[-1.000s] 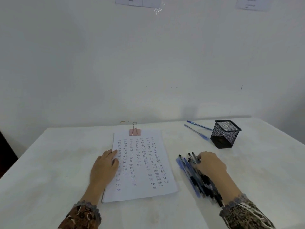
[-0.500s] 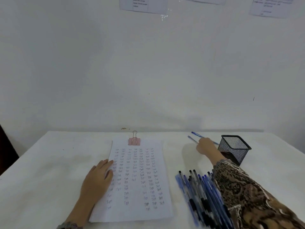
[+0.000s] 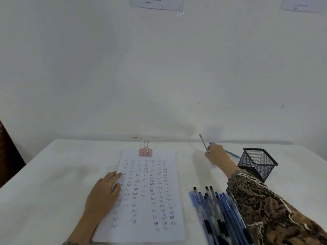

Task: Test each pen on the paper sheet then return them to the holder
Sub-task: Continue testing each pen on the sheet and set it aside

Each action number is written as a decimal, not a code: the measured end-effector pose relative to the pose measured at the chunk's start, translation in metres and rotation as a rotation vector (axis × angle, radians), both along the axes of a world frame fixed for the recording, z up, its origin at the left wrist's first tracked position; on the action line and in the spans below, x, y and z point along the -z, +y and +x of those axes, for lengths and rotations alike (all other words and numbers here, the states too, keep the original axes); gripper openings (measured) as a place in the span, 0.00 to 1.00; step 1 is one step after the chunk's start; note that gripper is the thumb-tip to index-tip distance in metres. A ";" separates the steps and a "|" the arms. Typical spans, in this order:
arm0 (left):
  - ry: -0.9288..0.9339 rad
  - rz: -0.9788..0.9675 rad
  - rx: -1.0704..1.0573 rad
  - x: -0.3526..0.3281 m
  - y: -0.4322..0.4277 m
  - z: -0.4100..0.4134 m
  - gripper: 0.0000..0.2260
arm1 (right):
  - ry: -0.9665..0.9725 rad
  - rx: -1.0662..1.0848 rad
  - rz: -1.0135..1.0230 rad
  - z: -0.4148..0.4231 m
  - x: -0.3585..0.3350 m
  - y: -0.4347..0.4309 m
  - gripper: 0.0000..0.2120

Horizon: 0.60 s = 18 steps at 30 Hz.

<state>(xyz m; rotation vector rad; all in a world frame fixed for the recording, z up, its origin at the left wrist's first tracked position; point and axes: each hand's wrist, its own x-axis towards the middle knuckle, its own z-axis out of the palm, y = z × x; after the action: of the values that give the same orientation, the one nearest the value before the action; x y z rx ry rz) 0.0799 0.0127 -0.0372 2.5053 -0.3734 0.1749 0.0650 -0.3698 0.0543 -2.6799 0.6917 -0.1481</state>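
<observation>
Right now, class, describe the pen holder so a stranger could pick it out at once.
Start at the white table and look to its far right side, past the written sheet. Beyond the row of loose pens, beside the right hand, stands the pen holder: the only black wire-mesh square cup.

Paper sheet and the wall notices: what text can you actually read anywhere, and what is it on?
"Test": handwritten again and again in columns on the paper sheet, some entries faint or smudged.
Wall notice at top centre: printed lines, too small and blurred to read.
Wall notice at top right: also too blurred to read.
Pens, mesh holder, binder clip: no readable markings.
</observation>
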 end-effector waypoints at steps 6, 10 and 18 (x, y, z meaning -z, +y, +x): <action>-0.018 -0.203 0.006 -0.011 -0.001 -0.009 0.17 | -0.524 -0.174 1.188 -0.019 -0.039 0.091 0.07; -0.122 -0.323 0.057 -0.029 -0.003 -0.020 0.22 | -0.470 -0.297 1.307 -0.040 -0.008 0.150 0.01; 0.003 -0.305 0.374 -0.049 -0.060 -0.052 0.13 | -0.605 -0.189 1.201 -0.068 0.039 0.199 0.04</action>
<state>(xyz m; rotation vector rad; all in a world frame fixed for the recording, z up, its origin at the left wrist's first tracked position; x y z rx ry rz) 0.0282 -0.0470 0.0116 2.0945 -0.7459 0.0714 -0.0029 -0.1703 0.0158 -1.4110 0.1876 -0.3387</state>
